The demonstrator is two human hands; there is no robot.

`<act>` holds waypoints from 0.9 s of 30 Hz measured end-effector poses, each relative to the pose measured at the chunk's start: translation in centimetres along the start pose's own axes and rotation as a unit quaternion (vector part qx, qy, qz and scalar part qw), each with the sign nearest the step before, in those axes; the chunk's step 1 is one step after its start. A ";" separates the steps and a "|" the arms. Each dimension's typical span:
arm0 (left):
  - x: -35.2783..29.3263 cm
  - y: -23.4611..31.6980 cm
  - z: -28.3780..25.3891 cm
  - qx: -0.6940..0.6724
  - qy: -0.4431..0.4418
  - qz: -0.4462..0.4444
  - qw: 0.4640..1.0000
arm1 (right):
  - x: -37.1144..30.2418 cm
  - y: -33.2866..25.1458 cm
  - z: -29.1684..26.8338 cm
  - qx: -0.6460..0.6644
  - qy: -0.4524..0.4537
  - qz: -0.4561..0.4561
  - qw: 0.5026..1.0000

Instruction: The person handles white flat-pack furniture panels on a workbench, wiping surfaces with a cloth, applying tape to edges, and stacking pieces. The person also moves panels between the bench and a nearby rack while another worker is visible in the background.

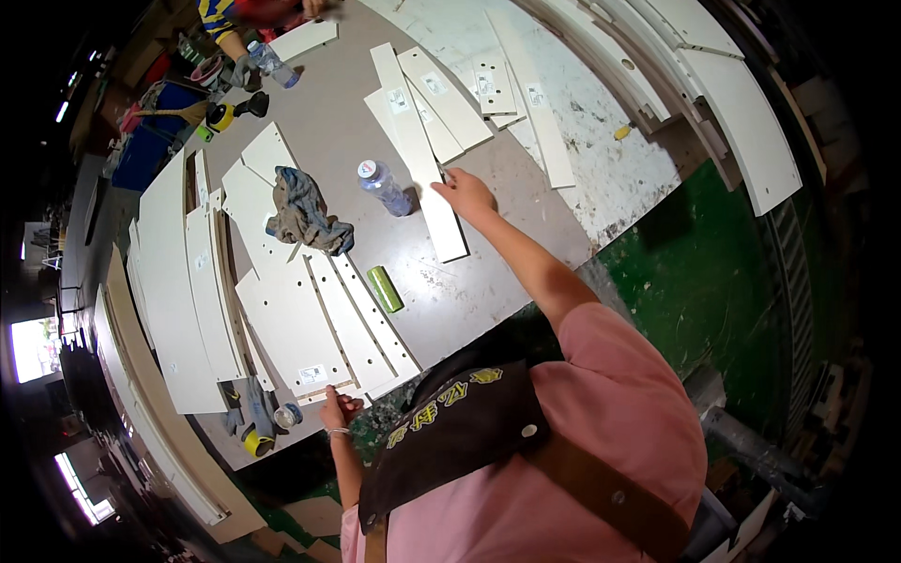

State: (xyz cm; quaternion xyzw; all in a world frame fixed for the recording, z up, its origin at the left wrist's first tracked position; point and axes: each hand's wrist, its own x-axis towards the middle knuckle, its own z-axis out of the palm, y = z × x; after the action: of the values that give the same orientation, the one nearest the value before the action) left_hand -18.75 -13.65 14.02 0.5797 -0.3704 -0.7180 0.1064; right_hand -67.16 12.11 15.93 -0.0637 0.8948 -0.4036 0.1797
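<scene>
My right hand [465, 195] is closed at the right edge of a long narrow white board [421, 155], its thumb and fingers pinching that edge. The board lies at a slant, its far part over other white boards [441, 89]. My left hand [340, 410] is at the near edge of a white panel [286, 324], one finger against the edge and the others curled; what they hold, if anything, is hidden. Beside that panel lie narrow white strips with holes [349, 314]. Between my hands are a green cylinder [385, 289] and a clear bottle [385, 188] with a white cap.
A crumpled grey-blue cloth [308, 214] lies on panels. More long panels [178, 291] are stacked at left, near gloves [258, 408] and a yellow tape roll [253, 441]. White boards [741, 113] stand at far right. Across the grey table [328, 103], a co-worker's gloved hand [242, 70] is near another bottle [272, 64].
</scene>
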 end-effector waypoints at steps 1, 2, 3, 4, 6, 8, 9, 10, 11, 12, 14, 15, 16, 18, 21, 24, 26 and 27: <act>0.0 -0.5 0.2 0.006 -0.006 0.000 1.000 | 0.1 -0.8 0.3 -0.033 -0.025 0.010 0.999; -0.3 -1.1 0.5 0.018 0.011 -0.001 1.000 | -0.1 -1.9 0.6 -0.062 -0.033 0.004 0.998; -0.5 -1.8 0.9 0.030 0.029 -0.002 0.999 | 0.9 -0.5 2.0 -0.014 -0.032 0.002 0.999; -0.7 -1.8 2.3 0.085 0.049 0.020 0.995 | 2.5 2.4 3.5 0.035 -0.021 0.006 0.999; -2.3 -2.6 4.3 0.145 0.047 0.051 0.987 | 3.1 2.6 2.1 0.171 -0.159 0.098 0.967; -2.8 -3.9 4.4 0.157 0.032 0.066 0.985 | 2.6 2.6 0.3 0.277 -0.172 0.081 0.942; -2.9 -4.8 4.4 0.139 0.023 0.065 0.988 | 2.7 3.8 -0.3 0.337 -0.144 0.083 0.927; -3.9 -5.0 5.3 0.149 0.021 0.067 0.986 | 3.0 5.5 -1.4 0.415 -0.107 0.069 0.901; -4.9 -6.1 5.4 0.137 0.016 0.058 0.989 | 3.0 6.8 -2.4 0.491 -0.079 0.056 0.866; -6.1 -7.4 4.9 0.122 0.019 0.051 0.991 | 1.8 6.5 -4.1 0.488 -0.103 0.065 0.865; -7.1 -8.3 5.6 0.118 0.025 0.048 0.992 | 0.6 7.0 -7.7 0.456 -0.113 0.071 0.880; -8.1 -9.0 5.8 0.127 0.039 0.043 0.990 | 0.2 8.3 -8.6 0.424 -0.112 0.076 0.895; -8.6 -9.3 6.5 0.137 0.050 0.043 0.988 | 0.3 9.1 -9.1 0.394 -0.108 0.078 0.909; -9.1 -10.5 7.4 0.134 0.070 0.034 0.988 | 0.2 10.5 -9.1 0.405 -0.069 0.084 0.908; -8.7 -11.6 9.8 0.105 0.038 0.014 0.994 | 0.8 13.2 -9.2 0.404 -0.055 0.095 0.908; -8.4 -12.1 13.9 0.106 -0.001 0.007 0.994 | 1.2 12.5 -8.7 0.403 -0.063 0.094 0.908; -8.2 -11.6 17.0 0.120 -0.031 0.027 0.992 | 1.7 11.8 -8.7 0.412 -0.069 0.083 0.905; -8.2 -10.9 18.9 0.128 -0.043 0.034 0.990 | 2.3 11.8 -8.6 0.421 -0.077 0.074 0.901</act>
State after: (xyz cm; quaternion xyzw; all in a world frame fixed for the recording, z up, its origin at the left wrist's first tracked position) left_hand -30.43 6.52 14.05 0.5443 -0.4830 -0.6848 0.0399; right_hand -72.12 25.36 11.79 0.0532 0.6269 -0.7221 0.2877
